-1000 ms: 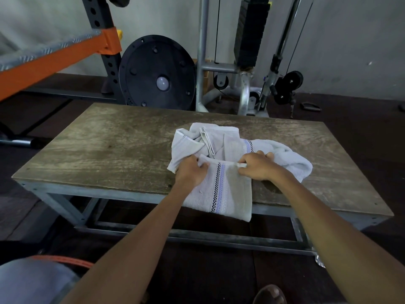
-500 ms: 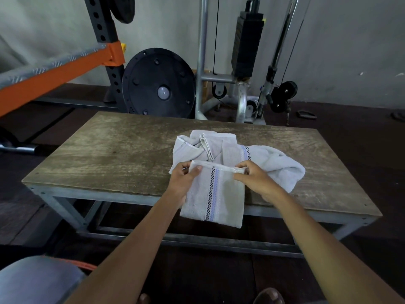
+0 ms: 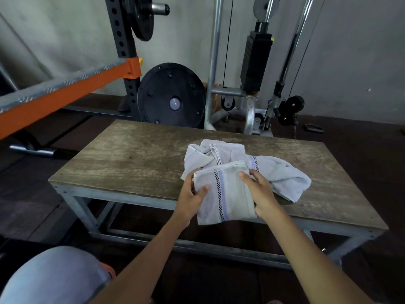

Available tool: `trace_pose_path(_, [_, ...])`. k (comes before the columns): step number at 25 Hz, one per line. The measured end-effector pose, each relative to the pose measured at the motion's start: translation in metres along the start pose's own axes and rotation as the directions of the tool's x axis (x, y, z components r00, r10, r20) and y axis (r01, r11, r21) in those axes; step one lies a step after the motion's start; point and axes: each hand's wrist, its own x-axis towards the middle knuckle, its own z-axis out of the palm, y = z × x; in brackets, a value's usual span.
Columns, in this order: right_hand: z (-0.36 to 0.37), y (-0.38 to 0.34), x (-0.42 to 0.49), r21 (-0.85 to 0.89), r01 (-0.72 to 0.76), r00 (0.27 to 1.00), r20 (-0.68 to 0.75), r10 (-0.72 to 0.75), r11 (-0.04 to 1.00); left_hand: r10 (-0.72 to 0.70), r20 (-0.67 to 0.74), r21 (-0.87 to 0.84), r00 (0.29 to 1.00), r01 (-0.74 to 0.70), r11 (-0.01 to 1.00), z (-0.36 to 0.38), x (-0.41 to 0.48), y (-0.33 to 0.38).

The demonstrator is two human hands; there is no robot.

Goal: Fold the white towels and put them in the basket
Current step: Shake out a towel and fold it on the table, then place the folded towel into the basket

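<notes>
Right now both hands hold one striped towel (image 3: 223,194) at the near edge of the bench (image 3: 135,159). On the towel's left edge the left hand (image 3: 191,195) grips with the thumb lying on top and the rest tucked under the cloth, out of sight. The right hand (image 3: 262,193) clasps the right edge, thumb on the top face and fingers (image 3: 255,174) wrapped round the side. Between the two hands the towel lies doubled over, its lower part hanging past the bench edge toward the person. Just beyond the fingertips, touching the held towel's far edge, sits a loose heap of other towels (image 3: 285,175), none of them folded. No basket is in view.

Several things could go wrong from here. If either grip slackens, the overhanging part may well pull the towel off the bench. Its layers are only pinched at the sides, so they could slide and leave the edges mismatched. The far edge rests against the heap, so any lift or forward fold might snag that cloth and drag it along. Folding on such a lumpy bed would likely give a crooked crease.
</notes>
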Motion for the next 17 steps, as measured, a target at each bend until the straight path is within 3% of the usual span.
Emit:
trace_pose_path(5, [-0.002,-0.045,-0.013,0.088,-0.025,0.998,0.063,0.019,0.996,0.102,-0.149,-0.074,0.984,-0.114,0.991,0.001,-0.009,0.039])
trace_pose_path(11, [0.033,-0.102,-0.065,0.032,0.223,0.952,0.210,-0.224,0.974,0.251,-0.282,-0.061,0.926,-0.279,0.958,-0.030,-0.027,0.125])
trace_pose_path(14, [0.062,-0.132,-0.087,0.047,0.245,0.950,0.186,-0.250,0.968,0.267,-0.337,-0.031,0.903,-0.294,0.955,-0.060,-0.054,0.152])
trace_pose_path(17, [0.101,-0.150,-0.112,0.030,0.267,0.931,0.249,-0.265,0.963,0.262,-0.454,0.007,0.851,-0.291,0.957,-0.091,-0.093,0.169])
